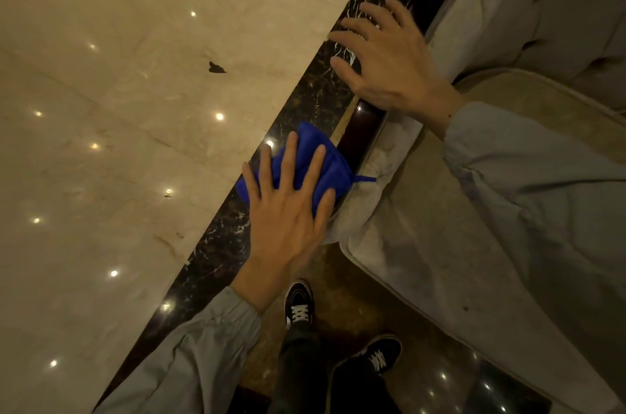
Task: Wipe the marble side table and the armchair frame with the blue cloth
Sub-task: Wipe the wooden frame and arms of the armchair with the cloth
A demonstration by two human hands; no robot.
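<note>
A: Status on the cloth?

B: My left hand [288, 210] lies flat on the blue cloth [306, 162], fingers straight and spread, pressing it down. No pinch, no curl. Cloth is bunched, sitting on the dark veined marble strip [216, 244], its 3 o'clock edge right up against the armchair frame [359, 129].

A: Table or floor?

B: Poor angle. The strip borders a big beige marble surface [118, 142] at 9 o'clock, glossy, full of lamp reflections. Could be the side table top, can't tell for sure.

A: Right hand?

B: My right hand [386, 64] is at 1 o'clock from the cloth, well apart from it. Fingers spread and relaxed, tips over the same dark strip, heel of the palm over the frame. Holding nothing. Touching or hovering: can't tell.

A: Frame?

B: Dark glossy wood, running from 7 to 1 o'clock between the strip and the grey seat cushion [440, 227]. Cushion fills the 3 o'clock side.

A: Anything else?

B: Grey sleeves [203, 346] on both arms. My black sneakers [298, 305] with white laces at 6 o'clock, on dark polished floor.
</note>
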